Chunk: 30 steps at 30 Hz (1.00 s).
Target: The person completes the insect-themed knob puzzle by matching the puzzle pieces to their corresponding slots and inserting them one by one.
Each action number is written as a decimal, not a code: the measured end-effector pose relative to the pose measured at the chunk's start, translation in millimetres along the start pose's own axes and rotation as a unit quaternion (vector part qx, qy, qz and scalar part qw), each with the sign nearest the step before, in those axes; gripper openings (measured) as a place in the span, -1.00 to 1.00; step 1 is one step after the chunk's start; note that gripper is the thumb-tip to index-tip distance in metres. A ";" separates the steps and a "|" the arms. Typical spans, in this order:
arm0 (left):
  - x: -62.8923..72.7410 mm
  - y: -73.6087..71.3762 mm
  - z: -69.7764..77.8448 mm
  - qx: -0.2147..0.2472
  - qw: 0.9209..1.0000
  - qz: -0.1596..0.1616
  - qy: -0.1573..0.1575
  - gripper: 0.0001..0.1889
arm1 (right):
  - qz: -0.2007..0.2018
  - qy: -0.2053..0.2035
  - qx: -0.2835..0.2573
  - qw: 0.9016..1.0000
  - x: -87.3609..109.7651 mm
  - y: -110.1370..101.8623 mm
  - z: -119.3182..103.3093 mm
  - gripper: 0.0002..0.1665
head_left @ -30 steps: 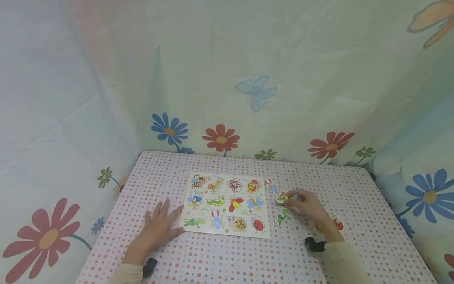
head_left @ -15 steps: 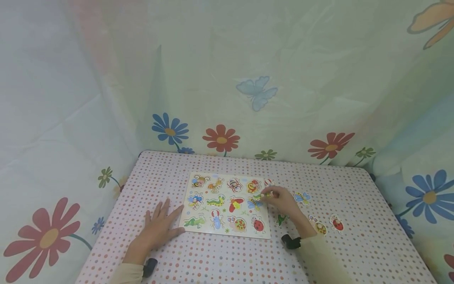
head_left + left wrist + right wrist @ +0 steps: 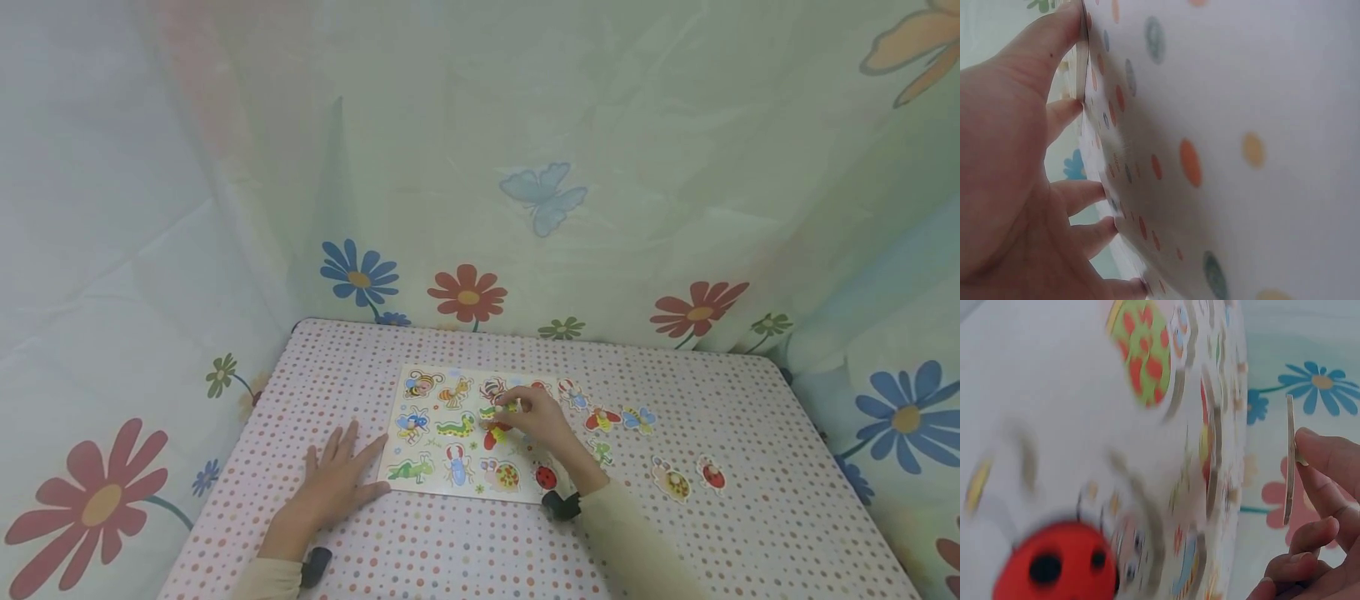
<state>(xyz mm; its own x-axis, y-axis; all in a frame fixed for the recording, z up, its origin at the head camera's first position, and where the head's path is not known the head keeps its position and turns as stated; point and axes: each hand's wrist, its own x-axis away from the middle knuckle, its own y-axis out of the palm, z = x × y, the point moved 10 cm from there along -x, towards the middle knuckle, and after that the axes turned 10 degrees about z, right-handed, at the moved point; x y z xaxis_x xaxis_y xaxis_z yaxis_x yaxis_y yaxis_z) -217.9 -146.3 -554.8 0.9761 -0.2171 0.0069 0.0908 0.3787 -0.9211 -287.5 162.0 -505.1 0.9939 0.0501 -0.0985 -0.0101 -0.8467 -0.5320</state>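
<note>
My right hand (image 3: 536, 417) pinches a caterpillar puzzle piece (image 3: 488, 412) by its small knob, over the insect puzzle board (image 3: 476, 377). In the right wrist view the piece (image 3: 1290, 462) stands edge-on between thumb and finger, apart from the board. My left hand (image 3: 333, 479) lies with fingers spread at the board's left side, the thumb and one fingertip right at its edge. The left wrist view shows the left hand (image 3: 1016, 162) with fingertips on the cloth. The board carries rows of printed insects; the right hand hides some of them.
Loose pieces lie right of the board: a stag beetle (image 3: 573, 394), a red-winged bug (image 3: 602, 419), a blue-winged insect (image 3: 639, 419), a green insect (image 3: 601, 452), a spotted snail-like piece (image 3: 671, 481) and a ladybug (image 3: 712, 474). A dotted cloth (image 3: 450, 550) covers the table.
My right hand has carried the caterpillar piece leftward, from among the loose pieces to over the middle of the board. The left hand has stayed in place.
</note>
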 end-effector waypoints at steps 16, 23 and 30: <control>1.9 -1.9 1.1 0.006 1.000 0.000 -0.002 -0.18 | -0.011 -0.011 0.074 0.997 -6.1 61.2 -22.5 -0.89; 2.0 -2.9 1.0 0.005 1.000 0.005 0.002 -0.18 | -0.016 0.006 0.087 0.996 -5.3 70.4 -20.4 -0.90; 2.1 -4.5 2.3 0.004 1.000 0.006 0.004 -0.19 | -0.019 -0.001 0.105 0.994 -7.0 78.0 -16.5 -0.90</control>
<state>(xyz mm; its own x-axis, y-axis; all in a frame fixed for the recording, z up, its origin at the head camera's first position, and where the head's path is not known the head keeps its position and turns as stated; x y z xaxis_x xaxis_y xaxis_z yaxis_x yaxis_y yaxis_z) -215.8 -146.4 -549.7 0.9754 -0.2205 -0.0068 0.0815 0.3889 -0.9177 -293.4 86.9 -532.0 0.9937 0.0821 -0.0763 0.0054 -0.7150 -0.6991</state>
